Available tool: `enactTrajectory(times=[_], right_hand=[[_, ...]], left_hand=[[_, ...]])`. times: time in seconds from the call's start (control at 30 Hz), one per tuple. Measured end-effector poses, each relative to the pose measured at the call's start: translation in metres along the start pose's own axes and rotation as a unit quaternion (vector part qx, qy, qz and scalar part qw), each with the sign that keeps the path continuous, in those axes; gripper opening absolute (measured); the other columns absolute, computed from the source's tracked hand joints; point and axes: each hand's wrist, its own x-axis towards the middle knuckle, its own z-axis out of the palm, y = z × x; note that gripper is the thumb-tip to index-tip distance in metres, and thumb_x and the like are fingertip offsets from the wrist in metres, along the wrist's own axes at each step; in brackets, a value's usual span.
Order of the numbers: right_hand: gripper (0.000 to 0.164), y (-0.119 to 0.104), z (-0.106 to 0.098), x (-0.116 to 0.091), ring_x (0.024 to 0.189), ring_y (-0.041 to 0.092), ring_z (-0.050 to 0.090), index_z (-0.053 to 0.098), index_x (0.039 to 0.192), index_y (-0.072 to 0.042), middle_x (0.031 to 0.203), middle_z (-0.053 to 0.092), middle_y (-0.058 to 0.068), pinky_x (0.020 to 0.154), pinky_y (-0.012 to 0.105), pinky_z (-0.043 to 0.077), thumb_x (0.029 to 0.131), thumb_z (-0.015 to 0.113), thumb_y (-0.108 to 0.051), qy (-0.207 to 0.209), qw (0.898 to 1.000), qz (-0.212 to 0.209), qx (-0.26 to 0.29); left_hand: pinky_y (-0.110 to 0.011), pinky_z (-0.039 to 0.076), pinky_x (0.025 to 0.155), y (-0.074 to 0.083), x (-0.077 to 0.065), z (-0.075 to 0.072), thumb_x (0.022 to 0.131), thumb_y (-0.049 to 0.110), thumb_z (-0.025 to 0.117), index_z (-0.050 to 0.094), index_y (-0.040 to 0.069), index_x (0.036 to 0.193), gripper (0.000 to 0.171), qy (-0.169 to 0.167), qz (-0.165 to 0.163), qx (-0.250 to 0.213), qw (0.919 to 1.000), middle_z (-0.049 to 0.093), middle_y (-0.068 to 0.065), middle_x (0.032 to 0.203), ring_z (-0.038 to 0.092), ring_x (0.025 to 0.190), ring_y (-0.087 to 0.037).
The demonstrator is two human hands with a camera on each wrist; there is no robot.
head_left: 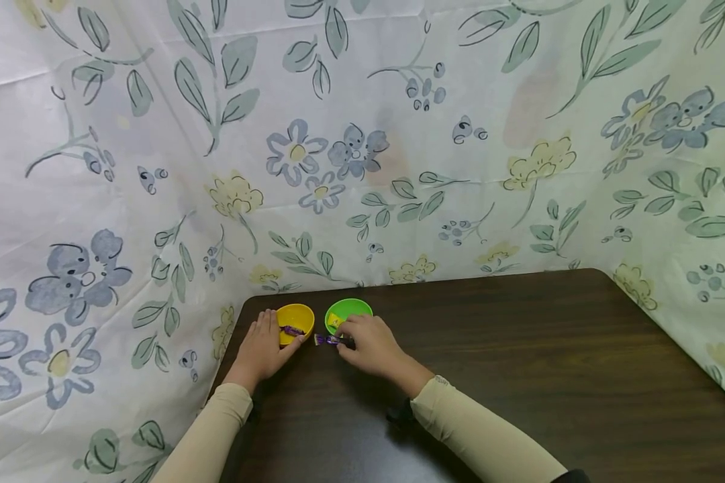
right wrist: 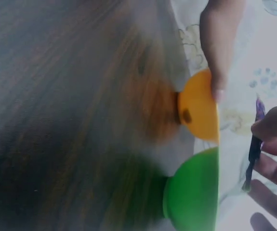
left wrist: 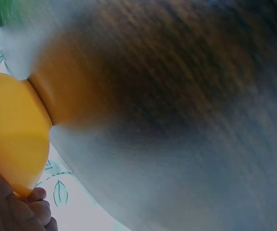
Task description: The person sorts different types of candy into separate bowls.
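Observation:
My left hand (head_left: pixel 264 349) holds a yellow-orange bowl (head_left: pixel 301 312) at its left side, with the thumb along the near rim. A purple-wrapped candy (head_left: pixel 293 331) lies inside that bowl. Just to the right stands a green bowl (head_left: pixel 352 307) with a yellow-wrapped candy (head_left: pixel 335 320) in it. My right hand (head_left: pixel 371 345) pinches another purple-wrapped candy (head_left: pixel 326 340) between thumb and fingers, beside the near rim of the green bowl. In the right wrist view this candy (right wrist: pixel 255 147) is held above rim height, its twisted ends sticking out from the fingers.
Both bowls stand at the far left corner of a dark wood-grain table (head_left: pixel 507 349). A white cloth with a floral print (head_left: pixel 423 221) hangs behind the table and along its left and right sides.

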Motion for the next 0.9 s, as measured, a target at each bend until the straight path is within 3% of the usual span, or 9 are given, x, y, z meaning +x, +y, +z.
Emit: enactTrajectory(times=[0.37,0.6,0.9], right_hand=[[0.015,-0.007,0.014,0.029,0.092,0.013,0.065,0.082,0.106,-0.022,0.100,0.076,-0.007,0.087,0.033,0.056,0.097,0.075,-0.031,-0.017,1.000,0.008,-0.008],[0.015,-0.010,0.017,0.046,0.091,0.011,0.066,0.082,0.106,-0.021,0.098,0.075,-0.008,0.082,0.030,0.056,0.098,0.075,-0.031,-0.028,0.999,0.024,0.017],[0.017,-0.014,0.032,0.059,0.086,0.009,0.063,0.082,0.108,-0.020,0.098,0.072,-0.007,0.080,0.025,0.055,0.098,0.074,-0.031,-0.024,0.998,0.035,0.039]], left_hand=[[-0.062,0.022,0.131,-0.001,0.001,-0.001,0.103,0.072,0.044,0.023,-0.017,0.161,0.108,0.000,0.009,0.002,1.0000,0.026,-0.038,0.168,0.027,0.157,-0.054],[-0.064,0.026,0.129,0.002,0.005,-0.004,0.104,0.066,0.048,0.026,-0.019,0.158,0.103,0.015,0.026,0.003,0.9996,0.029,-0.040,0.166,0.030,0.156,-0.054],[-0.064,0.025,0.129,-0.002,-0.002,-0.001,0.104,0.068,0.047,0.026,-0.019,0.159,0.105,0.015,0.015,-0.004,0.9998,0.030,-0.040,0.166,0.030,0.156,-0.056]])
